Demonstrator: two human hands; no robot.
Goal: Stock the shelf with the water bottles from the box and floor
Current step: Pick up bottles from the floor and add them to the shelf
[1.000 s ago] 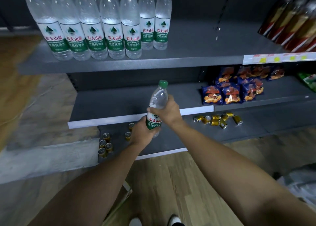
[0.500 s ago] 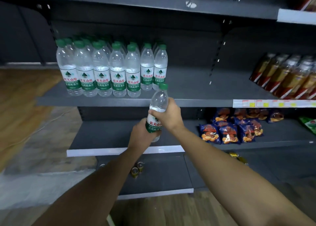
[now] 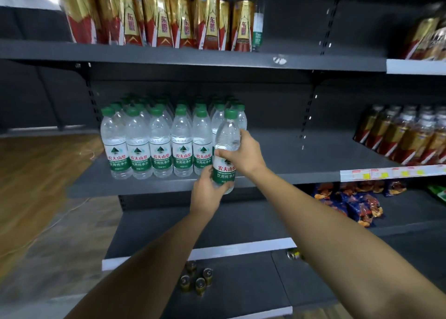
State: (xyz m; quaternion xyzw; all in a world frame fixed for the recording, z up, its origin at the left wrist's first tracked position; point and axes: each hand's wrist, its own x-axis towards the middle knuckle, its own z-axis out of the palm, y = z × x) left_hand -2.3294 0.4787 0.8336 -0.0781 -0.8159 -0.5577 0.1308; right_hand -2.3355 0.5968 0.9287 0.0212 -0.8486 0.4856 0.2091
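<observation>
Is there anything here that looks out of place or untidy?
Yes: small cans stand loose on the bottom shelf, not in a row, and another can lies on its side. The shelved water bottles look neat.

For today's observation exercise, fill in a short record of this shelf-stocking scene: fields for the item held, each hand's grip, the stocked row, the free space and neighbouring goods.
item held: water bottle, green cap, upright, at the shelf's front edge
left hand: wrapped around the bottle's base
right hand: gripping the bottle's middle
stocked row: water bottles standing several deep on the middle shelf
free space: bare shelf to the right of the row
shelf above: red and gold bottles
shelf below: snack bags
bottom shelf: small cans
</observation>
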